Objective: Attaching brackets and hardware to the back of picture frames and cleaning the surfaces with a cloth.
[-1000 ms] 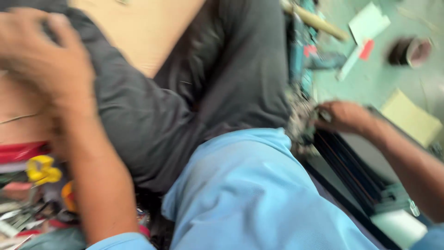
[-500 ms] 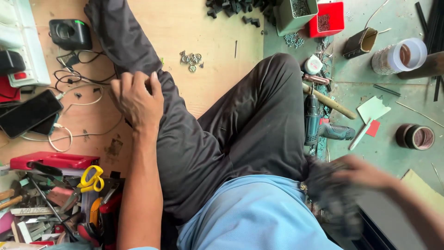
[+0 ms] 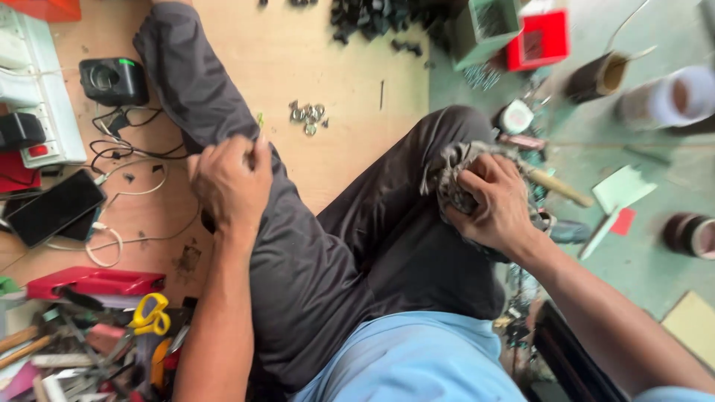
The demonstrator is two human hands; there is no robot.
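My left hand rests on my left thigh in dark trousers, fingers curled, pinching a small green-tipped thing that is too small to name. My right hand is closed around a crumpled grey rag and presses it against my right knee. A light blue shirt fills the bottom centre.
Wooden board with a small pile of metal nuts. Left: charger block, phone, cables, red case, yellow-handled scissors among tools. Right: green box, red box, tape rolls, wooden handle.
The view has steadied and dropped. My right hand has come up from the lower right with the rag onto my right knee. My left hand stays on the left thigh.
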